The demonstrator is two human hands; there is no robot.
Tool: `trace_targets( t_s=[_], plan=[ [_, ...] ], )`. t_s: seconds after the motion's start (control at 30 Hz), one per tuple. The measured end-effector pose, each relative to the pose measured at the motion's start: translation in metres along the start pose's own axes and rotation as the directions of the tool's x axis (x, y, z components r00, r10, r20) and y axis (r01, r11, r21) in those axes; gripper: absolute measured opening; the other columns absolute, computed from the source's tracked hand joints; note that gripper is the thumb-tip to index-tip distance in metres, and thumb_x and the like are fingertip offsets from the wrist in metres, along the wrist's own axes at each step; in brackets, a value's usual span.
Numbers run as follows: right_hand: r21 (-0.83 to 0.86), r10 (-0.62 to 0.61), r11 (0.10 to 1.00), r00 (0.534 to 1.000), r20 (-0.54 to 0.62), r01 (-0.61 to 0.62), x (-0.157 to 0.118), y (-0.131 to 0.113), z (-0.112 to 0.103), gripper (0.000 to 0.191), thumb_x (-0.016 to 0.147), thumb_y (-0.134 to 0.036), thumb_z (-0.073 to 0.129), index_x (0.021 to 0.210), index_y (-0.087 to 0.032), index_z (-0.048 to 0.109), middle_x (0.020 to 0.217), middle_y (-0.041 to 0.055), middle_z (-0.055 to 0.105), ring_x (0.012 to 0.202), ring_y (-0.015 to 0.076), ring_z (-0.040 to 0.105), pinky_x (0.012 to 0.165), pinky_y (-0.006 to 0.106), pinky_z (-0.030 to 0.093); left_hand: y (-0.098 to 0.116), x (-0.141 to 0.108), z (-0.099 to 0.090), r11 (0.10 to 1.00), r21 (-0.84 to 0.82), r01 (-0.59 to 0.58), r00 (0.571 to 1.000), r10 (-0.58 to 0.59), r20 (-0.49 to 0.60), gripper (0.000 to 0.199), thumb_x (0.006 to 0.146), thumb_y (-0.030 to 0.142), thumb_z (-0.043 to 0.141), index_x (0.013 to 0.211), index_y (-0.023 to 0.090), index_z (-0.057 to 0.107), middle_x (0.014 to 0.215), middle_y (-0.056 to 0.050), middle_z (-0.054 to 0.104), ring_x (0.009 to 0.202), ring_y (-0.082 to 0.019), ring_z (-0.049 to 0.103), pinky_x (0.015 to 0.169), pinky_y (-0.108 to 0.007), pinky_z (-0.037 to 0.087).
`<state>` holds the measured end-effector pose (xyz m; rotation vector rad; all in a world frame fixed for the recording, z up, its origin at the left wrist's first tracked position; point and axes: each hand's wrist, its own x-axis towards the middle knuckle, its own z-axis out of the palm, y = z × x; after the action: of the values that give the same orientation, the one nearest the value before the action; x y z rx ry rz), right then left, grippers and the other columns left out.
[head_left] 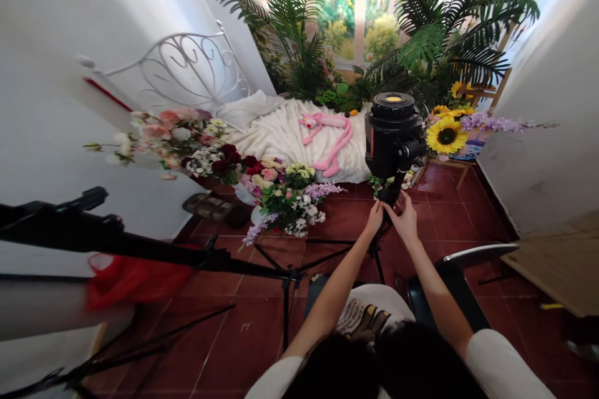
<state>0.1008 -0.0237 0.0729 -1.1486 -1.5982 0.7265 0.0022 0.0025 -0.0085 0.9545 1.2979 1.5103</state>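
A black studio light [389,146] stands upright in front of me, its round front end facing up toward the window side. Just under its head, both hands are at the upper part of the black light stand [395,186]. From the left, the fingers of my left hand [375,216] close on the stand. My right hand [406,218] grips it from the right, with the thumb reaching toward the left hand's fingertips. The exact part between the fingers is too small to make out.
A bed [271,131] with a pink plush toy [330,128] lies beyond. Flower bunches [285,193] stand on the left, sunflowers [447,135] on the right. A second black stand [248,267] crosses from the left, near a red bag [135,280]. A black chair [452,293] is right of me.
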Motion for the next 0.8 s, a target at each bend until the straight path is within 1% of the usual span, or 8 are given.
trace_targets(
  t_s=[0.1,0.2,0.33,0.47,0.53,0.6,0.7,0.8],
  plan=[
    [-0.151,-0.088,0.984,0.996,0.022,0.09,-0.034,0.015,-0.009,0.051,0.082,-0.03,0.06,0.13,-0.017,0.047,0.13,0.0135,0.055,0.121,0.0231,0.051,0.105,0.041,0.04,0.002,-0.002,0.0,0.998,-0.053,0.026,0.999,-0.024,0.037,0.033,0.089,0.042,0.05,0.098,0.014,0.065,0.1,-0.009,0.068,0.098,-0.017,0.06,0.094,-0.031,0.046],
    [-0.311,-0.122,0.943,0.993,0.006,0.118,-0.057,0.034,-0.011,0.039,0.084,-0.026,0.056,0.121,-0.016,0.054,0.12,0.0131,0.06,0.115,0.0241,0.052,0.101,0.043,0.041,0.002,-0.003,0.001,0.994,-0.086,0.067,0.998,-0.065,0.025,0.035,0.087,0.045,0.051,0.096,0.013,0.064,0.091,-0.006,0.066,0.086,-0.014,0.057,0.085,-0.026,0.046],
    [-0.399,-0.134,0.911,0.99,-0.045,0.105,-0.062,0.045,-0.006,0.027,0.085,-0.026,0.053,0.109,-0.016,0.059,0.107,0.0116,0.064,0.102,0.0236,0.056,0.091,0.04,0.045,0.001,-0.003,0.002,0.991,-0.103,0.09,0.996,-0.091,-0.005,0.032,0.085,0.045,0.055,0.085,0.014,0.062,0.079,-0.002,0.06,0.075,-0.012,0.052,0.077,-0.024,0.044],
    [-0.408,-0.104,0.911,0.992,-0.076,0.064,-0.056,0.04,0.0,0.023,0.085,-0.031,0.056,0.102,-0.017,0.061,0.103,0.0106,0.067,0.098,0.0237,0.058,0.088,0.038,0.044,0.0,-0.002,0.001,0.995,-0.085,0.055,0.998,-0.055,0.001,0.031,0.085,0.044,0.053,0.08,0.015,0.059,0.075,0.0,0.056,0.071,-0.011,0.049,0.075,-0.023,0.044],
    [-0.343,-0.015,0.939,0.992,-0.126,-0.029,-0.056,0.036,0.003,0.028,0.083,-0.036,0.059,0.104,-0.017,0.058,0.099,0.0093,0.068,0.091,0.0221,0.061,0.084,0.036,0.045,-0.001,-0.002,0.001,0.996,-0.07,0.048,0.999,-0.047,0.007,0.032,0.085,0.046,0.053,0.08,0.015,0.059,0.076,0.0,0.057,0.073,-0.011,0.05,0.077,-0.023,0.044],
    [-0.225,0.112,0.962,0.976,-0.187,-0.153,-0.057,0.033,0.007,0.037,0.081,-0.042,0.062,0.108,-0.018,0.054,0.094,0.0077,0.069,0.08,0.0191,0.063,0.077,0.032,0.047,-0.003,-0.002,0.0,0.997,-0.054,0.046,0.999,-0.045,0.011,0.034,0.085,0.048,0.053,0.082,0.015,0.06,0.077,-0.001,0.058,0.074,-0.012,0.052,0.078,-0.024,0.044],
    [0.009,0.305,0.95,0.917,-0.256,-0.313,-0.059,0.035,0.015,0.044,0.079,-0.048,0.063,0.109,-0.017,0.05,0.084,0.0056,0.069,0.067,0.0152,0.062,0.068,0.027,0.048,-0.004,-0.001,-0.001,0.998,-0.037,0.04,0.999,-0.039,0.018,0.036,0.086,0.049,0.05,0.086,0.015,0.061,0.081,-0.002,0.061,0.077,-0.013,0.054,0.081,-0.026,0.045],
    [0.264,0.438,0.889,0.862,-0.256,-0.374,-0.059,0.041,0.023,0.048,0.076,-0.051,0.065,0.105,-0.016,0.05,0.077,0.0043,0.067,0.063,0.0131,0.06,0.061,0.023,0.047,-0.004,0.0,0.002,0.999,-0.018,0.041,0.999,-0.04,0.026,0.036,0.087,0.048,0.048,0.089,0.015,0.061,0.087,-0.004,0.064,0.082,-0.014,0.057,0.085,-0.028,0.046]
  ],
)
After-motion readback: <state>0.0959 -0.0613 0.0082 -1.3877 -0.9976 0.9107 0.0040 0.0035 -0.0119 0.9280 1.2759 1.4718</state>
